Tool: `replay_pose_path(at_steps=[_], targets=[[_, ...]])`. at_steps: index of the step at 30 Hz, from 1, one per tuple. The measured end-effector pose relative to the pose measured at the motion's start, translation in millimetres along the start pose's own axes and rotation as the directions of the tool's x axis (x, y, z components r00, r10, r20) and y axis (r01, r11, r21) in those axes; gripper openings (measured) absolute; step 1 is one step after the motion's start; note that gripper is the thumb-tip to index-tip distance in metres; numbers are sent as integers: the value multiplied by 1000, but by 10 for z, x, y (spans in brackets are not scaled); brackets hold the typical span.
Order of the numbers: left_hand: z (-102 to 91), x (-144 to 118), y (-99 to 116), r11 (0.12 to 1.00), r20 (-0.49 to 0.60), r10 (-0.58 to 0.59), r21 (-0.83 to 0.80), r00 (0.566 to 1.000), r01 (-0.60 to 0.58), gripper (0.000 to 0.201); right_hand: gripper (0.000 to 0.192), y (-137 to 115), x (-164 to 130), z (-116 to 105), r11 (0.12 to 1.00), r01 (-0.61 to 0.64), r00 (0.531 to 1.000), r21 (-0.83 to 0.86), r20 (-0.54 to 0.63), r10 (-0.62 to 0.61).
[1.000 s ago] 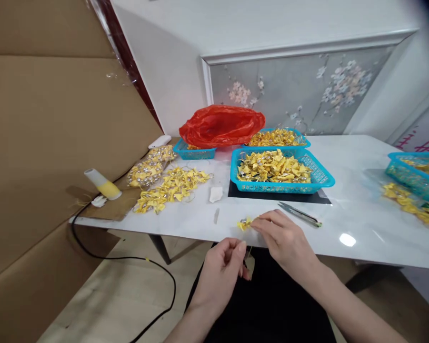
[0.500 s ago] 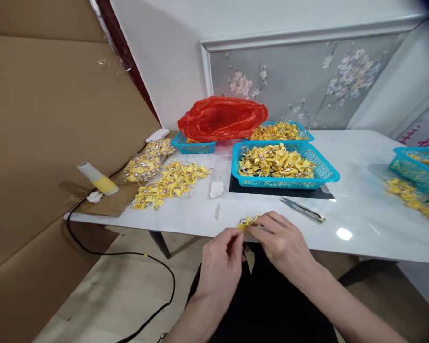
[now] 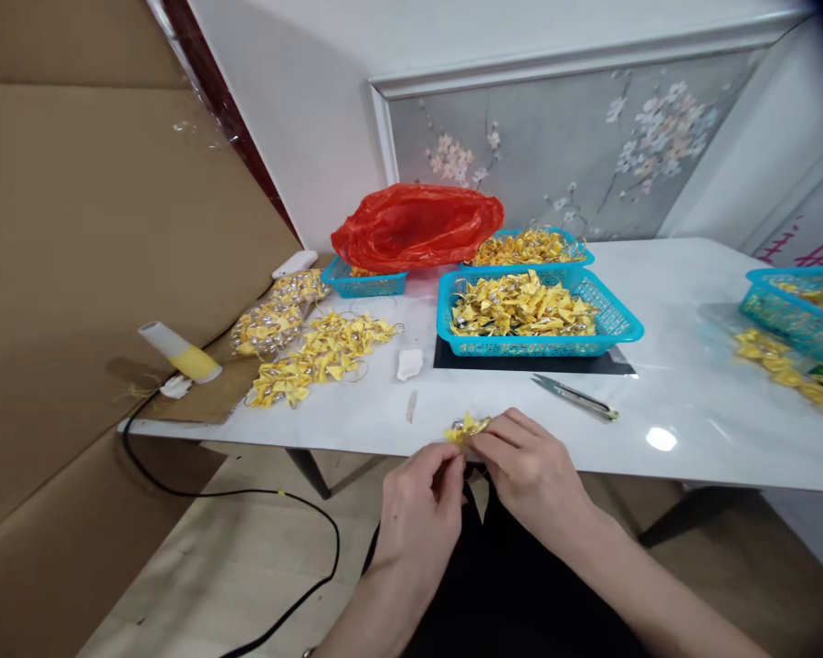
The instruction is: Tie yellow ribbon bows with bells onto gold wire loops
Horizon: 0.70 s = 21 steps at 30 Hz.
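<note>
Yellow bow | at table edge | pinched by left hand and right hand

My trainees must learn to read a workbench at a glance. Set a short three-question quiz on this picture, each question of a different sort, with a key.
1. True or false: both hands pinch the small yellow bow at the table's near edge.
2. What lies just right of the right hand? A) a hammer B) thread snips C) a ruler
3. Fill in: the red plastic bag rests on a ____ basket.

Key
1. True: the left hand meets it too.
2. B
3. blue
</note>
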<state>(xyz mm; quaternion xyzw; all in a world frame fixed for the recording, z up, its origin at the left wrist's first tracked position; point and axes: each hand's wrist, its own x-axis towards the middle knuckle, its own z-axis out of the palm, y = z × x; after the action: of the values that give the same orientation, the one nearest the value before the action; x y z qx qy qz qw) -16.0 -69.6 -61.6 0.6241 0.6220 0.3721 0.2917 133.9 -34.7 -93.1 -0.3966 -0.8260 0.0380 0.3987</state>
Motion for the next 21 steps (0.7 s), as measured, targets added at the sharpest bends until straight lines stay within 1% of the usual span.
replay_pose_path(at_steps=[5, 10, 12, 14, 17, 21], targets=[[-18, 62, -21, 999, -17, -26, -41, 1000, 25, 18, 28, 4, 12, -17, 1000, 18, 999, -3, 40, -18], [26, 103, -80, 989, 28, -47, -137, 999, 50, 26, 29, -6, 38, -22, 997, -31, 998, 67, 54, 27], [42, 92, -94, 988, 31, -48, -148, 998, 52, 25, 27, -17, 40, -13, 992, -61, 997, 107, 56, 56], [49, 73, -101, 991, 18, -35, -127, 999, 37, 21, 25, -31, 35, 4, 983, -109, 993, 146, 51, 102], [53, 39, -105, 999, -25, 9, -54, 1000, -11, 15, 21, -50, 25, 23, 957, -200, 980, 209, 50, 194], [69, 17, -109, 993, -95, 110, 61, 989, -105, 18, 17, -73, 31, 0, 908, -317, 948, 275, 95, 303]])
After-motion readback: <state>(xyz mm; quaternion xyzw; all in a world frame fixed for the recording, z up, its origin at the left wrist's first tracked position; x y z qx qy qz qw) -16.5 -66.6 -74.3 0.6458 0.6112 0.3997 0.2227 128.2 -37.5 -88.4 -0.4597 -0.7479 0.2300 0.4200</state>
